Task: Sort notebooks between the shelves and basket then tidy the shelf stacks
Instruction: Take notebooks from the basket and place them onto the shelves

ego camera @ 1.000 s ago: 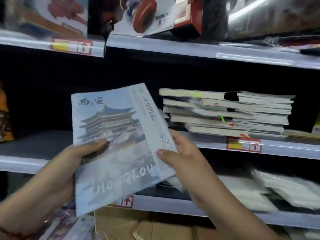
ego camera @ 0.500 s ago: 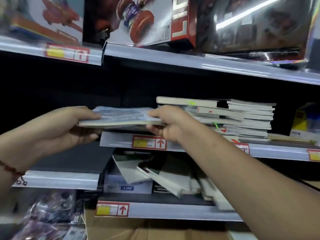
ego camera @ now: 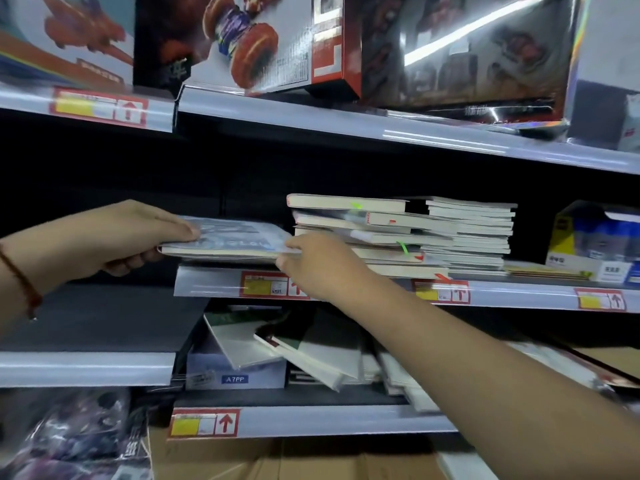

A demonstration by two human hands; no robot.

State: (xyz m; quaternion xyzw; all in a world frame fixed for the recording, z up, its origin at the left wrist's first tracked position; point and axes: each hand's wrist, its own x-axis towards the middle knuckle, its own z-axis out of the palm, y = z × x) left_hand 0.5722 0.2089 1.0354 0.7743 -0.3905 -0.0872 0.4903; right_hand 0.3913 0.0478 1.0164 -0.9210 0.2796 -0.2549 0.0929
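blue notebook (ego camera: 228, 242) flat between left hand (ego camera: 114, 237), right hand (ego camera: 318, 265); both gripping

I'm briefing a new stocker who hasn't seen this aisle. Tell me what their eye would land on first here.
First, the two hands at centre: the left hand and right hand hold a pale blue notebook flat, just above the middle shelf's front rail. Right of it sits an uneven stack of notebooks. Above, on the top shelf, a toy box with orange wheels catches the eye.
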